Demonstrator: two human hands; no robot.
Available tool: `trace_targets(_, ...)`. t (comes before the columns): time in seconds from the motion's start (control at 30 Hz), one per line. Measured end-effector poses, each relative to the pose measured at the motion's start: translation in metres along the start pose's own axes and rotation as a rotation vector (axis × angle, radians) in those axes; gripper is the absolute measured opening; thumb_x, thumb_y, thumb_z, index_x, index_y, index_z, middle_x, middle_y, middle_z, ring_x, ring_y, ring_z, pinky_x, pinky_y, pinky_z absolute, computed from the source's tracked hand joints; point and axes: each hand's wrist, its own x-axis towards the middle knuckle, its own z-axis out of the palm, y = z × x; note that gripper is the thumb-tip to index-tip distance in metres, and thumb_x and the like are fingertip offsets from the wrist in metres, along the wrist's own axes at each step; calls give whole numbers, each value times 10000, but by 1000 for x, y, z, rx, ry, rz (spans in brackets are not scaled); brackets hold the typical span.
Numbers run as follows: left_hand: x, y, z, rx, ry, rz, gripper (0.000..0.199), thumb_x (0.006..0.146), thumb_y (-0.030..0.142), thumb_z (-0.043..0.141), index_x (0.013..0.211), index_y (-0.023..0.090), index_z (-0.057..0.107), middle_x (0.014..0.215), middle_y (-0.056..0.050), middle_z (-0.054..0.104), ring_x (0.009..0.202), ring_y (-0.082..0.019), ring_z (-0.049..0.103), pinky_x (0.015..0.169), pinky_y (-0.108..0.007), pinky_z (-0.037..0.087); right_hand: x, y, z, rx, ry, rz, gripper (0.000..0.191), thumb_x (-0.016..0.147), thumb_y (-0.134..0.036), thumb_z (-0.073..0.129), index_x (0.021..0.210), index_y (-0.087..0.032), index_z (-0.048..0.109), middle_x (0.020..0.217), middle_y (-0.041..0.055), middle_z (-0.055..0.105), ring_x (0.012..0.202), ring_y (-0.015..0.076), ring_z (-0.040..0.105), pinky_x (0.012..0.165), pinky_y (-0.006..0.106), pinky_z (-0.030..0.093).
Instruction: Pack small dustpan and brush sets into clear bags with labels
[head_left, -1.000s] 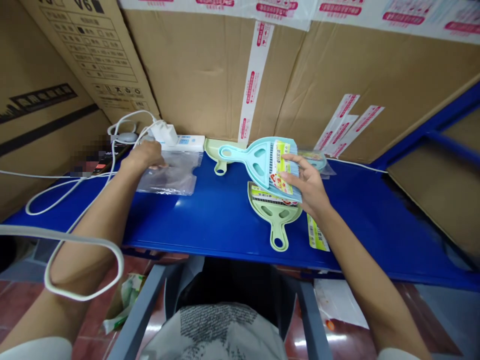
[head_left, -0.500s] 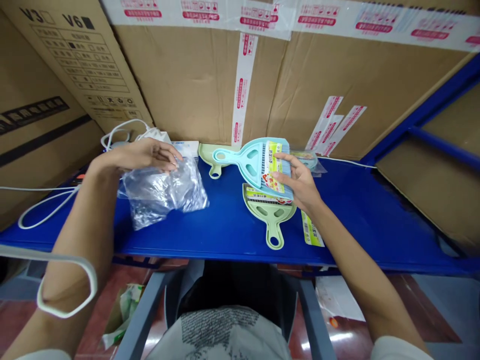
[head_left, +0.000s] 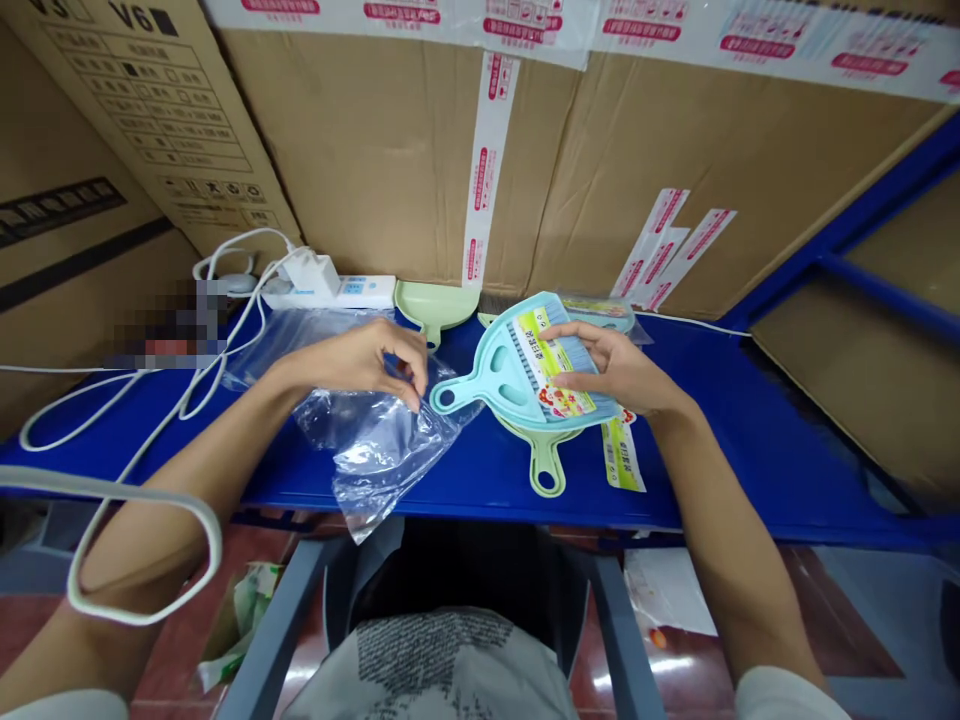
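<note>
My right hand (head_left: 611, 368) grips a light blue dustpan (head_left: 487, 375) with a blue brush (head_left: 581, 365) nested in it and a yellow-green printed label (head_left: 545, 358) across both. The dustpan's handle points left. My left hand (head_left: 382, 362) pinches a clear plastic bag (head_left: 390, 455) close to that handle; the bag drapes over the table's front edge. Beneath the blue dustpan lies a green dustpan (head_left: 547, 470), mostly covered. A loose label card (head_left: 622, 455) rests to its right.
At the back stand another green dustpan (head_left: 439, 303), a bagged blue set (head_left: 600, 310) and a white power strip (head_left: 367, 291). White cables (head_left: 187, 390) loop at left. Large cardboard boxes (head_left: 375, 160) wall off the blue table's (head_left: 750, 430) rear.
My left hand has moved right, drawing the plastic bag towards the blue dustpan's handle. The blue dustpan has tilted and come slightly lower in my right hand.
</note>
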Motion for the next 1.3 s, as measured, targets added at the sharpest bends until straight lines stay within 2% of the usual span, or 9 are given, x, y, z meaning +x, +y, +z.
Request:
trace_targets(0.17,13,4,28,207,121,216,197,835,529,907,780,345,868,1104,-80,728,1118,-293,562,1041,-496,471,4,2,9,18,-70,28,636,723,-287,991,1313,-266,753,1269,66,780,1047,242,772,819,354,691)
trace_targets(0.33,20,5,53,225,117,304,187,847,487,903,794,315,854,1459,-80,633,1379,-343,439,1207,-609,352,9,6,27,34,-205,43,614,706,-281,997,1283,-257,786,1246,63,791,1102,243,764,894,351,678)
trace_targets(0.57,24,11,75,192,188,302,271,688,440,1013,758,269,815,1487,-95,623,1432,-369,433,1204,-629,408,15,12,48,94,-342,106,604,720,-312,984,1285,-244,782,1210,53,805,1042,230,780,855,359,684)
trace_targets(0.7,27,8,82,243,206,330,303,738,489,978,778,254,791,1468,-106,632,1398,-362,452,1163,-607,445,17,18,59,134,-382,77,566,716,-301,982,1243,-223,790,1226,54,791,1050,216,764,863,338,672)
trace_targets(0.9,21,5,53,375,425,256,480,823,697,852,1086,299,797,1421,-107,667,1352,-397,481,1201,-648,374,19,28,71,299,-143,119,677,670,-311,1013,1283,-236,737,1112,48,807,955,214,783,859,382,689)
trace_targets(1.0,11,-2,24,346,807,30,416,936,685,726,1095,303,760,1395,-74,672,1401,-399,485,1215,-655,369,21,27,70,322,40,56,711,648,-363,1025,1279,-255,715,1208,67,789,1017,245,777,917,441,693)
trace_targets(1.1,6,-15,3,135,1154,-169,364,979,613,690,1147,290,692,1315,-78,692,1378,-337,562,1158,-544,483,23,25,63,276,252,-74,727,675,-430,1002,1310,-277,681,1300,82,755,1162,298,739,1015,511,669)
trace_targets(1.17,7,-23,-1,-174,1077,-222,384,959,601,708,1149,270,672,1212,-90,732,1228,-297,673,1045,-482,573,24,23,56,232,365,-153,734,698,-446,983,1336,-292,655,1342,81,734,1248,326,703,1077,548,640)
trace_targets(1.3,17,-19,13,-648,728,-257,390,892,523,789,1118,211,722,1103,-120,784,1070,-314,756,933,-506,643,21,19,48,236,417,-212,728,699,-398,985,1333,-306,638,1383,70,713,1294,337,677,1135,559,611)
